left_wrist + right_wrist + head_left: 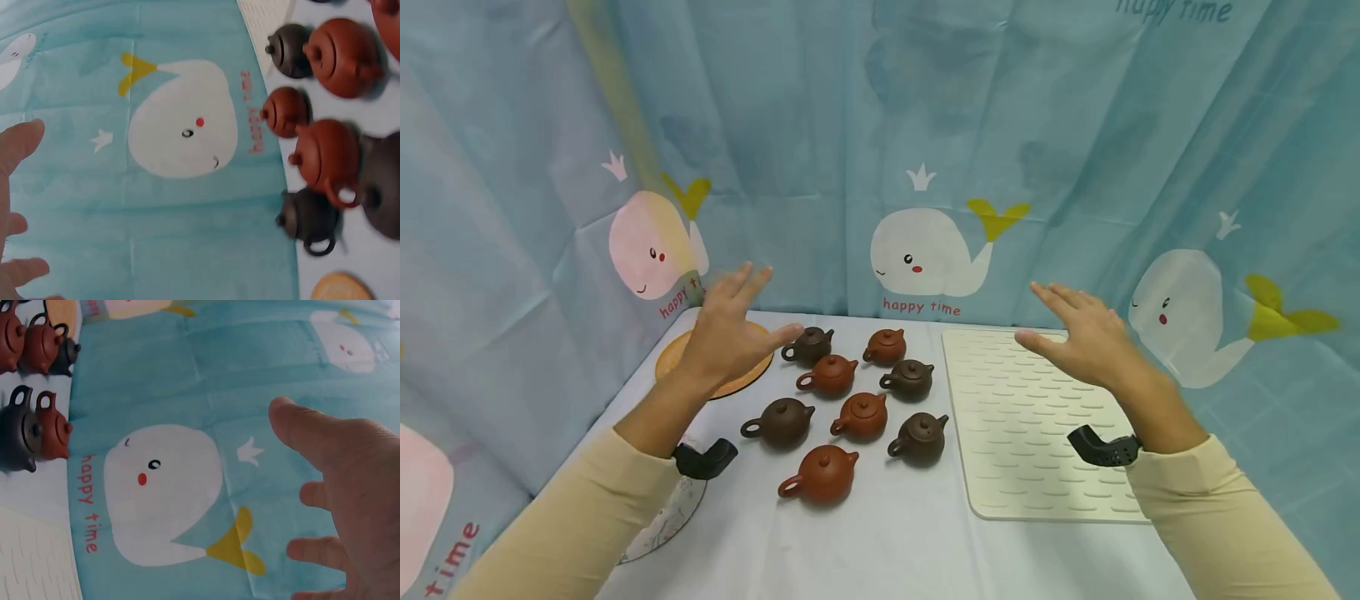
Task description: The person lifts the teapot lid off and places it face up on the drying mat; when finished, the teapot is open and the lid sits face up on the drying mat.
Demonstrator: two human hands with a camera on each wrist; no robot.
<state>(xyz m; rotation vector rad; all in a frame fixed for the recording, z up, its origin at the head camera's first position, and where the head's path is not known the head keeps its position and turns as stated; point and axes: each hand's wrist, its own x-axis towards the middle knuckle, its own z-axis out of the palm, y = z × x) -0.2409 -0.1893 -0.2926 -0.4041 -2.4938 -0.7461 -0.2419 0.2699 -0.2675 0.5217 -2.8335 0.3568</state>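
Observation:
My left hand (726,333) is raised in the air with fingers spread, above the orange round mat (752,372) and left of the teapots. My right hand (1086,337), also raised with fingers apart, hovers over the cream ridged mat (1022,425). Neither hand touches anything. Between them several small teapots stand on the white cloth, some reddish-brown, such as the front one (825,475), others dark brown, such as one at the left (785,423). In the right wrist view the hand (369,500) shows a straight thumb and parted fingers.
A round patterned mat (688,508) lies at the front left, partly under the left forearm. The white tablecloth (850,550) covers the table. Behind and at both sides hangs a blue curtain (790,233) with whale prints.

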